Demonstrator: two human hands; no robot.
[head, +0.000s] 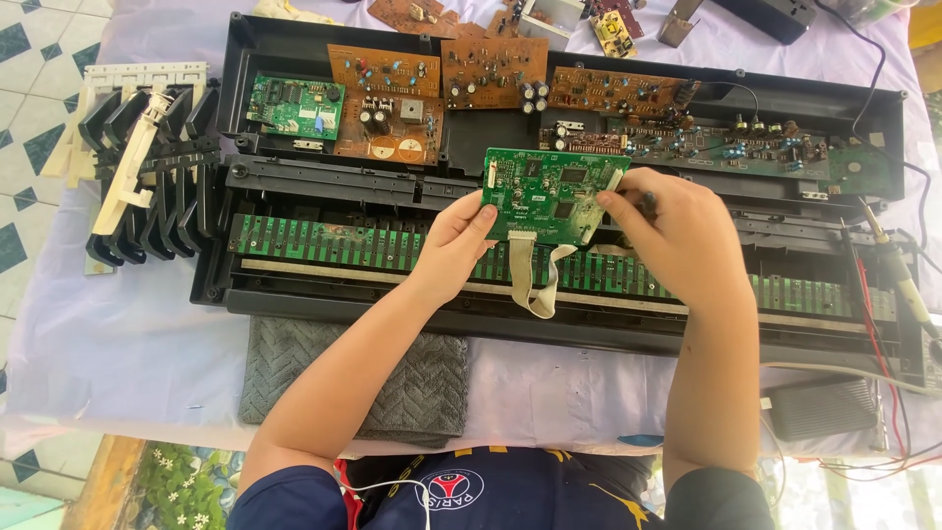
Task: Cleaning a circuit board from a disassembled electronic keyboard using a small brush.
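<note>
Lilac tablecloth [128, 334] | grey towel [294, 363] | tiled floor [29, 108] | opened keyboard [294, 285]

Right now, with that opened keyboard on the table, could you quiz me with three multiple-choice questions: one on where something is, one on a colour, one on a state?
1. Where is the pile of removed keys?
A. left of the keyboard case
B. on the grey towel
C. in the person's lap

2. What colour is the held circuit board?
A. brown
B. green
C. blue

3. How is that board held?
A. lying loose in the case
B. by one hand
C. between left hand and right hand

Answers: 1 A, the keys lie past the case's left end. 2 B, its face is green. 3 C, fingers of both hands grip its edges.
</note>
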